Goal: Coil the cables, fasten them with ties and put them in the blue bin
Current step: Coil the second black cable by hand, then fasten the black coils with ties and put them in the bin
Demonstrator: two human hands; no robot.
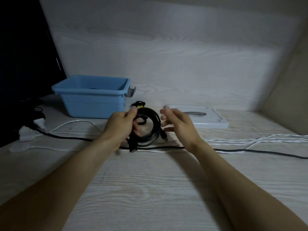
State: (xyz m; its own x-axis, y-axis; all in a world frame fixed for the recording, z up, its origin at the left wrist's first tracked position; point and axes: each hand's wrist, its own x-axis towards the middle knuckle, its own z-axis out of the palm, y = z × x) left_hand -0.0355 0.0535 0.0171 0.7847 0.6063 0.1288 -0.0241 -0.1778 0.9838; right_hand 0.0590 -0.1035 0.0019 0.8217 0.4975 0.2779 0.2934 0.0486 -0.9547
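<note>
My left hand [122,124] grips a coiled black cable [152,127] by its left side, holding the coil upright just above the desk. Both plug ends hang down below the coil. My right hand [176,124] hovers beside the coil's right edge with fingers spread and loose, holding nothing. The blue bin [93,104] stands behind my left hand, with something dark barely visible inside. A small black and yellow roll of ties [139,104] lies behind the coil, next to the bin.
A loose black cable [250,151] and white cables [260,139] run across the desk. The bin's pale lid [210,120] lies at the right. A power strip [29,130] and a dark monitor [25,55] stand at the left.
</note>
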